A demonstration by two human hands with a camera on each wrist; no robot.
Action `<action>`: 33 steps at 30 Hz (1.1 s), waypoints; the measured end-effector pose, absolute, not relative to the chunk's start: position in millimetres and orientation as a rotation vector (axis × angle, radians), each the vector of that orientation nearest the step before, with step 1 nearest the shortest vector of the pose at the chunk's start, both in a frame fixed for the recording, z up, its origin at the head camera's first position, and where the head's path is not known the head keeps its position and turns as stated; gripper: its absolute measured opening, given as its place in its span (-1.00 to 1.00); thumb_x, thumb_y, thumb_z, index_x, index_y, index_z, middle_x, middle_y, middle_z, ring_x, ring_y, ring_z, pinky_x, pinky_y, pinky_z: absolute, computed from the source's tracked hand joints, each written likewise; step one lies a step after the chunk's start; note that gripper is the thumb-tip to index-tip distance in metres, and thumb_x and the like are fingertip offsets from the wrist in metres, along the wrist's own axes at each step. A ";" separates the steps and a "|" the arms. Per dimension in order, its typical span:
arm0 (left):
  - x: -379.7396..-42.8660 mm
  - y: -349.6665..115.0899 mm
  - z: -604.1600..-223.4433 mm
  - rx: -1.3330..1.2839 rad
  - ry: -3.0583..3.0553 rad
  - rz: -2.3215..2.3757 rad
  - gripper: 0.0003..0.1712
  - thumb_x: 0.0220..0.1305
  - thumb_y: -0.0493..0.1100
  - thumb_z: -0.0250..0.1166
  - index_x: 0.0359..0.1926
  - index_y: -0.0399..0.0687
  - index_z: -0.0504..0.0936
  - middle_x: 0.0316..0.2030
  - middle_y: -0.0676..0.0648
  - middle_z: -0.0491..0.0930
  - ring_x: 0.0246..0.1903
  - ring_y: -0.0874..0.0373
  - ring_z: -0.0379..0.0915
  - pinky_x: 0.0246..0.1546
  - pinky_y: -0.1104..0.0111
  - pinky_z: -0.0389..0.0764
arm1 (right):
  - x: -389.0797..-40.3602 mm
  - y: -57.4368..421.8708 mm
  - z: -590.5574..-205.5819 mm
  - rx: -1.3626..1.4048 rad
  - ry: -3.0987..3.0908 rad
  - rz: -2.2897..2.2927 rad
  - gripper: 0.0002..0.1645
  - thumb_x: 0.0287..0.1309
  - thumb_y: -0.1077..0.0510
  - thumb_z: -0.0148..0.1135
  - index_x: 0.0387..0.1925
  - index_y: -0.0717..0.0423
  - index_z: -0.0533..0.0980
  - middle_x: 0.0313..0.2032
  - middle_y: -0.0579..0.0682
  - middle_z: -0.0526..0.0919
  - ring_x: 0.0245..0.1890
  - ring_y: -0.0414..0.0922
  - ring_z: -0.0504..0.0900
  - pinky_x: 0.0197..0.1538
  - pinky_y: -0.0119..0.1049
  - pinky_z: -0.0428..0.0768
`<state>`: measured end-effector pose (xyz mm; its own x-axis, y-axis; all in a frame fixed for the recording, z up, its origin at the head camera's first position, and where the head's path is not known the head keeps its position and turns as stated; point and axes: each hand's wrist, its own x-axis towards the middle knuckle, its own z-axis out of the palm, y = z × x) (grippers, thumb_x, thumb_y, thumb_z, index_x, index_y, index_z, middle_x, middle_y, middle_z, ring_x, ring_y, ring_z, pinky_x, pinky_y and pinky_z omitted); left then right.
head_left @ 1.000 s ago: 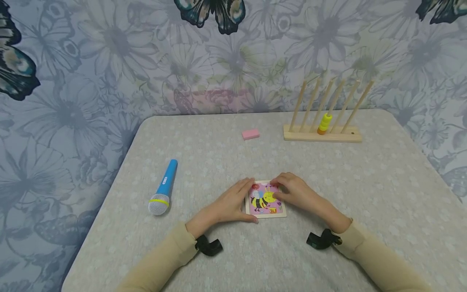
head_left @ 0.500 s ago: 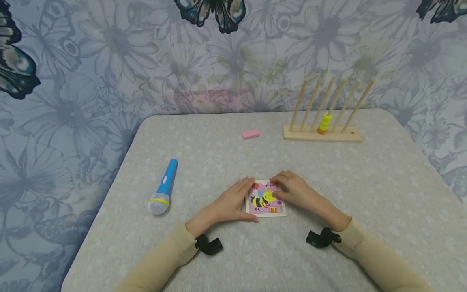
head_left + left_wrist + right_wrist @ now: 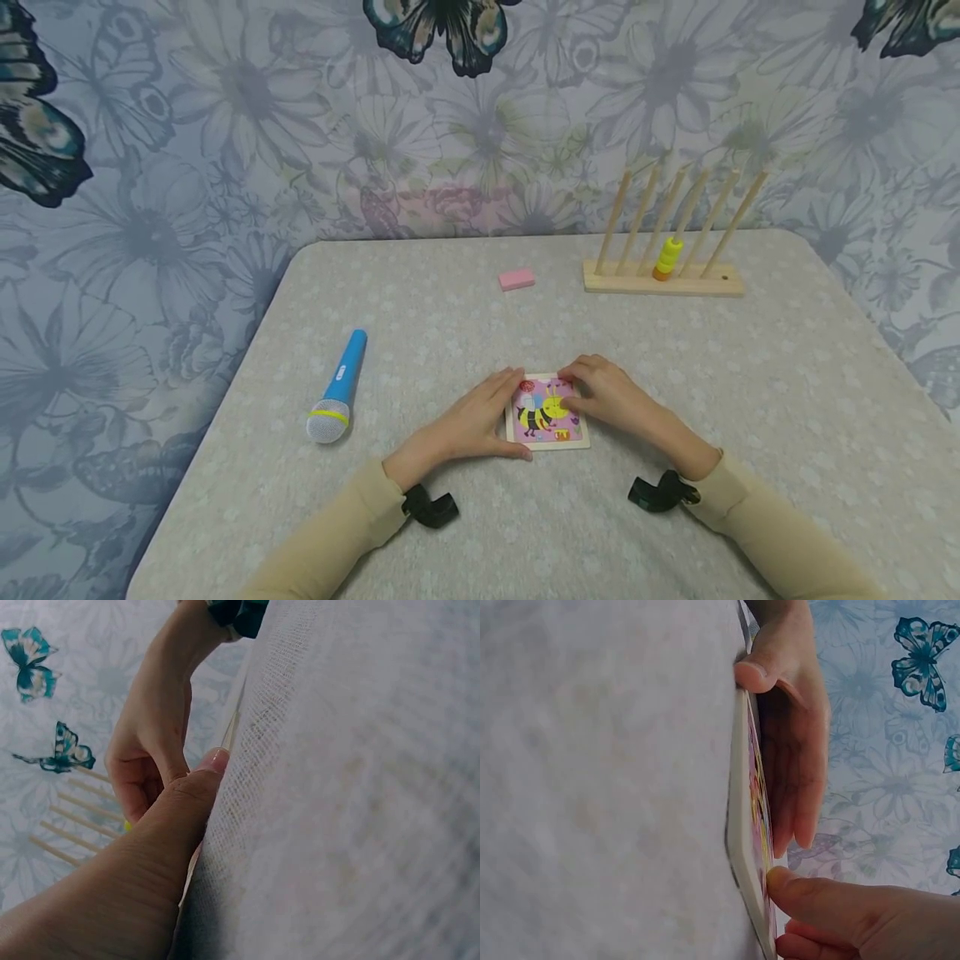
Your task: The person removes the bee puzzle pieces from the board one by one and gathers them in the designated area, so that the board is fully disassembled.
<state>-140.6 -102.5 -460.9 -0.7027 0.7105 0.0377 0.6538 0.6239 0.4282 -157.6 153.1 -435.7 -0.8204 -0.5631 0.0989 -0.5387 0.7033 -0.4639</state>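
A small square bee puzzle (image 3: 538, 417) with a pale wooden frame and a pink picture lies on the table in the head view. My left hand (image 3: 468, 421) holds its left side, thumb at the near corner and fingers reaching to the far one. My right hand (image 3: 615, 396) grips the far right corner, with the thumb on the picture by the bee's head and the fingers bent at the edge. In the right wrist view the right thumb (image 3: 817, 896) presses the picture's surface. The left wrist view shows the left thumb (image 3: 199, 784) along the near side; the picture is hidden there.
A blue toy microphone (image 3: 341, 383) lies to the left. Toward the back are a pink block (image 3: 516, 279) and a wooden peg stand (image 3: 663, 285) with yellow and orange beads on one peg. Behind the cloth-covered table (image 3: 420, 292) rises a flowered wall (image 3: 487, 125).
Both hands keep their places on the puzzle, and it stays where it was. The head view shifts very slightly.
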 end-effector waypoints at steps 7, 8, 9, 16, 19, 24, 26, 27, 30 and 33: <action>-139.2 -101.9 -460.6 1.132 2.705 0.621 0.35 -0.08 0.50 0.26 0.46 -0.22 -0.10 0.42 -0.19 -0.02 0.40 0.05 -0.16 0.36 0.26 -0.04 | -163.3 155.4 -436.1 -1.014 2.813 -0.785 -0.54 -0.01 0.06 0.44 -0.09 0.22 0.61 -0.21 -0.03 0.58 -0.20 -0.11 0.50 -0.13 -0.17 0.53; -139.2 -101.8 -460.9 1.132 2.703 0.620 0.35 -0.08 0.50 0.26 0.47 -0.22 -0.11 0.43 -0.19 -0.03 0.40 0.05 -0.16 0.36 0.26 -0.04 | -163.7 155.8 -436.3 -1.021 2.805 -0.792 -0.55 -0.01 0.06 0.44 -0.09 0.22 0.61 -0.22 -0.03 0.57 -0.21 -0.12 0.49 -0.15 -0.19 0.53; -139.1 -101.6 -460.9 1.134 2.699 0.623 0.35 -0.08 0.50 0.26 0.46 -0.22 -0.11 0.43 -0.19 -0.03 0.40 0.05 -0.17 0.36 0.26 -0.04 | -164.0 156.4 -436.7 -1.027 2.797 -0.800 -0.55 -0.01 0.06 0.44 -0.09 0.22 0.62 -0.23 -0.04 0.57 -0.22 -0.13 0.48 -0.16 -0.21 0.52; -139.5 -102.5 -460.9 1.138 2.703 0.619 0.35 -0.08 0.49 0.26 0.46 -0.22 -0.11 0.43 -0.19 -0.02 0.41 0.06 -0.17 0.36 0.26 -0.04 | -163.5 157.8 -439.5 -1.062 2.745 -0.891 -0.66 0.04 0.14 0.41 -0.12 0.18 0.64 -0.26 -0.10 0.54 -0.25 -0.17 0.44 -0.23 -0.26 0.48; -139.5 -103.0 -460.6 1.138 2.707 0.615 0.35 -0.08 0.48 0.28 0.47 -0.22 -0.12 0.43 -0.19 -0.03 0.41 0.06 -0.17 0.36 0.27 -0.05 | -163.2 157.0 -439.6 -1.030 2.770 -0.898 -0.67 0.01 0.11 0.43 -0.16 0.16 0.64 -0.23 -0.08 0.56 -0.21 -0.14 0.47 -0.17 -0.20 0.49; -138.7 -102.5 -460.8 1.136 2.697 0.616 0.35 -0.08 0.48 0.28 0.46 -0.24 -0.12 0.42 -0.20 -0.02 0.41 0.05 -0.17 0.36 0.27 -0.05 | -161.0 155.5 -437.5 -0.982 2.809 -0.823 -0.63 -0.01 0.06 0.45 -0.17 0.16 0.62 -0.22 -0.05 0.58 -0.18 -0.10 0.50 -0.11 -0.13 0.52; -138.5 -102.4 -460.7 1.135 2.700 0.612 0.35 -0.08 0.47 0.29 0.46 -0.24 -0.11 0.42 -0.20 -0.02 0.40 0.05 -0.16 0.36 0.27 -0.06 | -159.7 154.3 -435.6 -0.987 2.819 -0.786 -0.61 0.00 0.06 0.44 -0.15 0.19 0.62 -0.22 -0.02 0.58 -0.16 -0.07 0.51 -0.09 -0.11 0.52; -138.4 -102.4 -460.7 1.134 2.703 0.610 0.35 -0.08 0.47 0.29 0.46 -0.24 -0.11 0.42 -0.20 -0.02 0.40 0.05 -0.16 0.36 0.27 -0.06 | -159.0 153.6 -434.7 -0.988 2.823 -0.766 -0.61 0.01 0.07 0.43 -0.14 0.21 0.62 -0.21 -0.01 0.58 -0.15 -0.06 0.51 -0.08 -0.10 0.52; -138.7 -102.2 -460.3 1.135 2.709 0.601 0.35 -0.08 0.47 0.30 0.46 -0.23 -0.11 0.42 -0.20 -0.03 0.41 0.06 -0.17 0.36 0.29 -0.07 | -158.9 152.1 -432.4 -1.016 2.836 -0.715 -0.60 0.03 0.08 0.42 -0.13 0.25 0.61 -0.20 0.02 0.58 -0.14 -0.04 0.51 -0.06 -0.09 0.52; -139.5 -102.1 -460.4 1.134 2.715 0.594 0.34 -0.08 0.47 0.30 0.46 -0.23 -0.11 0.43 -0.20 -0.03 0.41 0.06 -0.17 0.36 0.30 -0.08 | -162.1 151.9 -432.0 -1.047 2.833 -0.695 -0.59 0.02 0.07 0.43 -0.13 0.25 0.62 -0.22 0.01 0.58 -0.16 -0.05 0.51 -0.08 -0.12 0.53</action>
